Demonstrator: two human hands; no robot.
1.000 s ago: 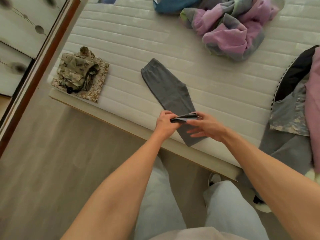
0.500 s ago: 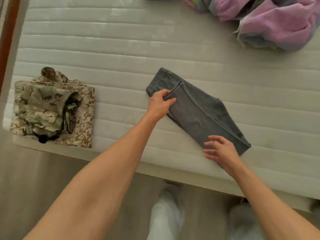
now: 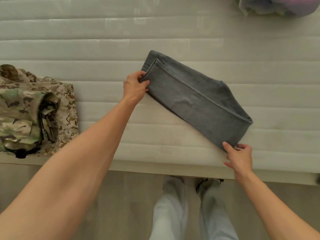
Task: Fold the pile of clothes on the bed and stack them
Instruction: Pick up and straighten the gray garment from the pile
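A pair of grey trousers (image 3: 195,103) lies folded over on itself on the white quilted mattress of the bed (image 3: 173,28), set at a slant: its ribbed waistband end points up and to the left, and the folded end points down and to the right, close to the near edge of the bed. The upper layer sits a little short of the lower one, so a strip of the lower layer shows along the far side.

The left hand (image 3: 135,87) grips the upper-left end of the trousers, with its fingers (image 3: 141,74) curled over the edge of the top layer and the thumb pressed against the cloth from the near side. The right hand (image 3: 239,157) is at the lower-right folded corner; its thumb and forefinger pinch the edge of the cloth there, while the other fingers are spread loosely below it, over the mattress.

To the left, near the bed's edge and well apart from the trousers, sits a stack of folded camouflage clothes (image 3: 32,111), with a greener piece resting on a sandier one. At the top right corner, a bundle of unfolded purple and grey clothes (image 3: 277,5) is partly cut off by the frame. Below the bed, the person's legs in light trousers (image 3: 190,213) stand on a wooden floor (image 3: 121,205).
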